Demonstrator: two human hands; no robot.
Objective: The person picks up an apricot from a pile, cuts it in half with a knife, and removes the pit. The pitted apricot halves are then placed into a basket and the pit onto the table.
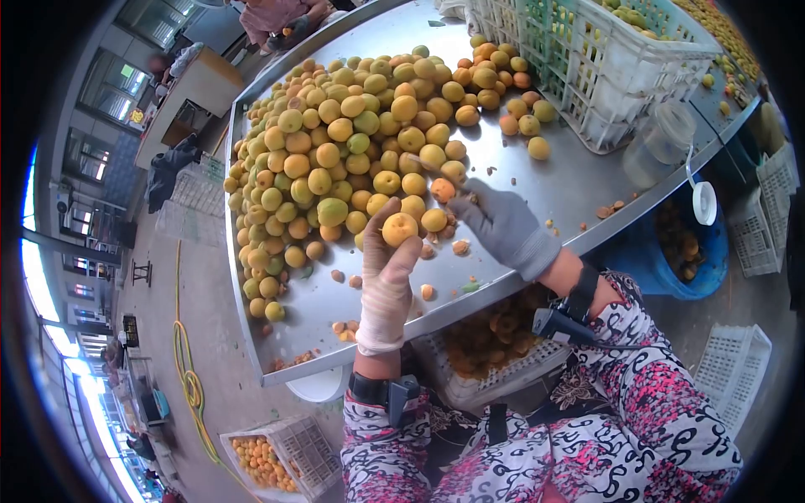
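My left hand (388,298), in a pale glove, grips a yellow-orange apricot (400,229) between thumb and fingers, above the near part of the metal table. Close to its right, my right hand (506,230) in a grey glove is closed round a small knife (428,167), whose thin blade points up and left over the fruit. An orange apricot (442,190) shows right at the right fingertips. Beyond both hands spreads a large heap of apricots (335,130), yellow to greenish. Apricot pits (460,247) and scraps lie scattered below the hands.
The metal table (503,289) has a raised rim. White and green crates (587,75) stand at its far right, near a clear plastic jar (662,138). Under the near edge sits a crate of cut fruit (486,344); a blue bucket (708,272) is to the right. Another person (281,21) works opposite.
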